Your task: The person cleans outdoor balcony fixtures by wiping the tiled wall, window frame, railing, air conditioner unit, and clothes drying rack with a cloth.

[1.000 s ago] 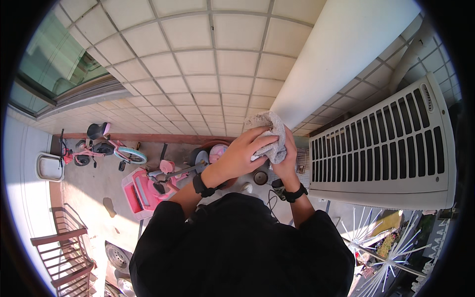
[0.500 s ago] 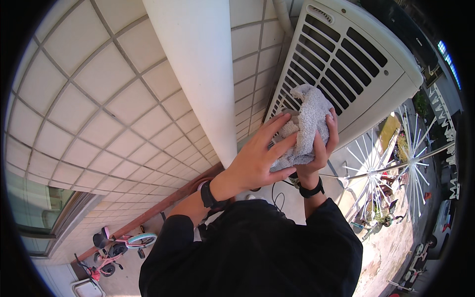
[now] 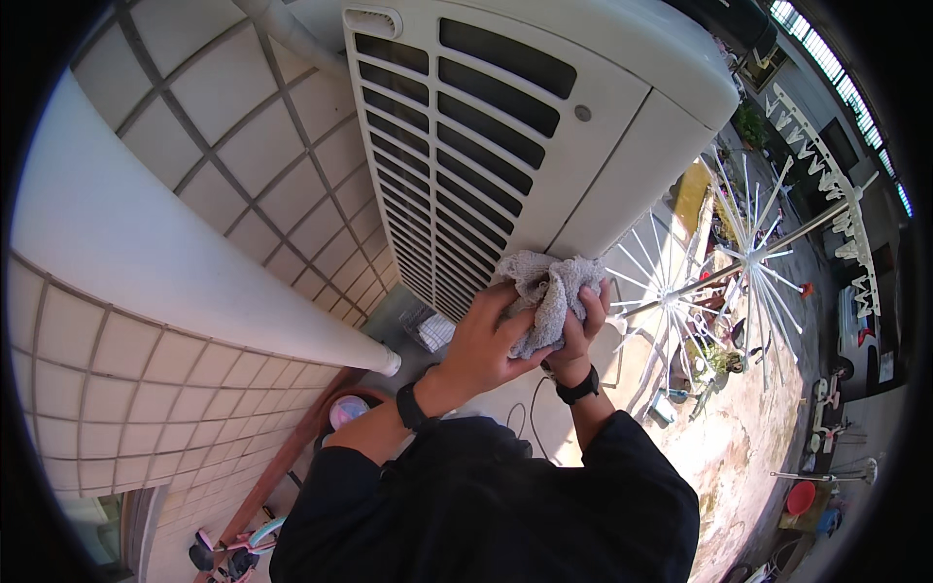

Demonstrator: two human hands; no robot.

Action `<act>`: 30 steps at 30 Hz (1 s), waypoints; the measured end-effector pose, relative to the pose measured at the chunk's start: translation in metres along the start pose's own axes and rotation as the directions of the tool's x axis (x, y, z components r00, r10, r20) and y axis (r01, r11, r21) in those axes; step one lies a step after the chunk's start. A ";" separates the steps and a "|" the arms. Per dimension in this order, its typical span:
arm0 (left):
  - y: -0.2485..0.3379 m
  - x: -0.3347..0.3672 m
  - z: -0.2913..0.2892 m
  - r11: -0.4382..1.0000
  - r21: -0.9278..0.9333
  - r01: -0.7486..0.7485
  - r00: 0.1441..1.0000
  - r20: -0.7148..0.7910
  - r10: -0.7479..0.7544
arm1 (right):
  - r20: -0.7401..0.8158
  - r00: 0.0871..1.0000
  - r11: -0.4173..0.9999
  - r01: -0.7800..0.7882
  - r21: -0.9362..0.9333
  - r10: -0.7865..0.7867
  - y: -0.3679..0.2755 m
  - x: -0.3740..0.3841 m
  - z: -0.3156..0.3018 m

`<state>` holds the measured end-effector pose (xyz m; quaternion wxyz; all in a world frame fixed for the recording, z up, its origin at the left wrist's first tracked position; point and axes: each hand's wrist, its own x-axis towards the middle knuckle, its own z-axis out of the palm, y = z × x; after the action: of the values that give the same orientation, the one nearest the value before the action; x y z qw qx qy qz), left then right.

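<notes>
While both bare hands close on it from either side, a crumpled grey cloth [image 3: 556, 299] sits near the middle of the frame, just below the lower end of a white outdoor air-conditioner unit [image 3: 593, 180]. The left hand [image 3: 483, 340] presses its bent fingers into the cloth's left side, its thumb along the lower edge; the right hand [image 3: 575, 342] grips the right side, fingertips curled over the folds. Both grips are firm and bunched rather than spread — the cloth is squeezed between them. Whether it touches the unit behind, I cannot tell.

Dark bands circle both wrists, and the forearms emerge from black sleeves [image 3: 326, 510] at the bottom of the frame. The unit's slatted grille [image 3: 491, 117] fills the upper middle. A thick white pipe [image 3: 165, 228] slants across the left half in front of a tiled wall [image 3: 219, 121], ending left of the hands. To the right stand white spoked racks [image 3: 753, 257] on a pole — beyond them, at the lower right, a red basin [image 3: 801, 497].
</notes>
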<state>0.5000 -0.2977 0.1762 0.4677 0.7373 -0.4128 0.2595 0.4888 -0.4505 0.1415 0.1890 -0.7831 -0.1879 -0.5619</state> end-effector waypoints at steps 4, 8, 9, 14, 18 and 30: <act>-0.007 -0.011 0.005 0.995 0.010 0.100 0.990 0.098 -0.100 | 0.102 0.994 0.991 -0.053 0.126 0.040 0.008 -0.043 0.001; 0.006 0.013 -0.006 0.999 0.024 0.039 0.998 0.038 -0.040 | 0.064 0.998 0.992 -0.011 0.126 0.003 0.017 -0.017 0.003; 0.007 0.023 -0.009 0.999 0.026 -0.029 1.000 -0.009 0.029 | 0.019 1.000 0.995 0.010 0.104 -0.012 0.019 -0.003 0.004; 0.008 0.046 -0.017 0.995 -0.002 -0.104 0.991 -0.088 0.104 | -0.140 0.990 0.992 -0.009 0.128 0.027 0.009 0.037 0.011; -0.002 0.039 -0.012 0.992 -0.033 -0.126 0.992 0.001 0.126 | -0.137 0.990 0.998 -0.047 -0.049 0.040 0.018 -0.006 0.014; -0.080 -0.046 -0.004 0.954 -0.166 0.249 0.963 0.149 -0.226 | 0.205 0.978 0.920 0.039 -0.389 0.045 -0.032 -0.058 0.049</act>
<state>0.5439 -0.2591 0.1041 0.5339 0.7505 -0.3724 0.1142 0.4947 -0.4028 0.0740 0.0086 -0.8602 -0.0897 -0.5019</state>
